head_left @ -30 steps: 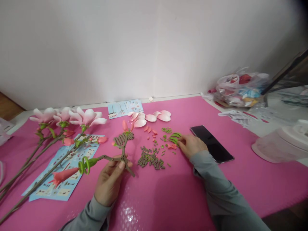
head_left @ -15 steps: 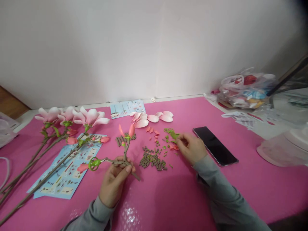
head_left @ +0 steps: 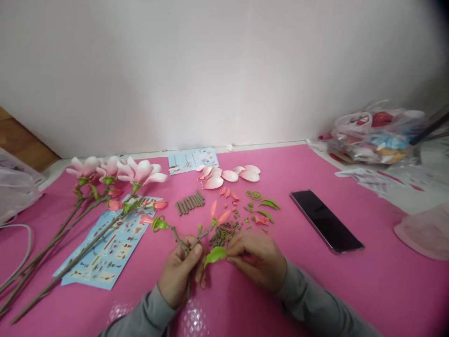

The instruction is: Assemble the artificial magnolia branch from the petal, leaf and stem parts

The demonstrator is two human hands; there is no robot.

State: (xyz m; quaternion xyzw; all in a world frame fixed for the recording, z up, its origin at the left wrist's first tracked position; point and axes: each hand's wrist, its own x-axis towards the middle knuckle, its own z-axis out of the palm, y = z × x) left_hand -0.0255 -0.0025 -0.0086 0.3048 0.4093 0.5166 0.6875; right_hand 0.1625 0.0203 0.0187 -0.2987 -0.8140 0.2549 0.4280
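My left hand (head_left: 182,270) is closed around a brown toy flower branch (head_left: 200,240) with coral buds and a green ring piece on its forks. Pinched in my right hand (head_left: 257,260) is a green plastic leaf (head_left: 215,255), held close to the branch beside my left fingertips. Whether the leaf touches the branch I cannot tell. Just beyond my hands lies a heap of small brown pieces (head_left: 224,231), partly hidden by my right hand and the branch. Two more green leaves (head_left: 269,204) rest to the right of it, near a coral piece (head_left: 262,220).
Three finished magnolia stems (head_left: 138,173) lie at left over blue instruction sheets (head_left: 105,252). Brown sticks (head_left: 190,202) form a row at centre, with pale pink petals (head_left: 229,175) behind. A black phone (head_left: 326,220) lies at right; plastic bags (head_left: 379,135) fill the back right corner.
My right hand has come from the small parts back toward my left hand, bringing a green leaf. The branch has turned in my left hand, and the view has shifted slightly.
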